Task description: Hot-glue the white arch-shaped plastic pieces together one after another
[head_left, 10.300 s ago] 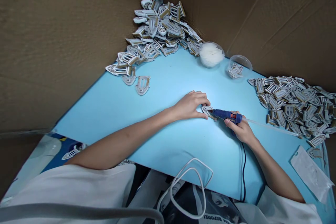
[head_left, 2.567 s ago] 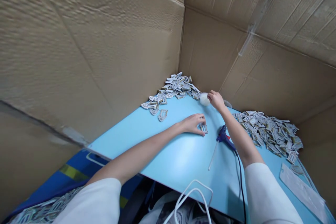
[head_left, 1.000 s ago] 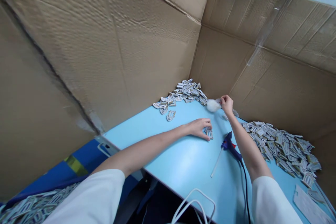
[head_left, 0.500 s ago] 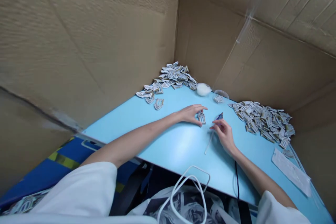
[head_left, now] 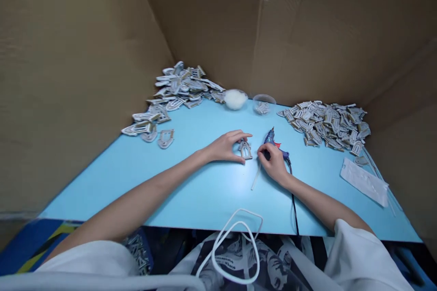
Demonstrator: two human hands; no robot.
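Note:
On the table, my left hand [head_left: 227, 146] has its thumb and fingers curled round the sides of a small grey-white arched window-shaped piece [head_left: 246, 150]. My right hand [head_left: 273, 162] is a short way to the right, fingertips pinched together; whatever is between them is too small to make out. Behind and partly under that hand lies a blue glue gun [head_left: 269, 136] with a red trigger, its nozzle pointing away from me. A thin white glue stick [head_left: 256, 177] sticks out from its rear, and a black cord [head_left: 294, 209] runs to the table's front edge.
Heaps of similar arched pieces lie at the back left [head_left: 184, 84] and right [head_left: 327, 125]. Between them stand a tub of white material [head_left: 235, 99] and a clear tub [head_left: 264, 100]. A plastic packet [head_left: 363, 182] lies right. Cardboard walls [head_left: 211, 22] enclose the blue table [head_left: 205, 200].
My view has turned to the right and levelled, so more of the glue gun shows. Both hands stay near the same places on the table, the left still at the arched piece.

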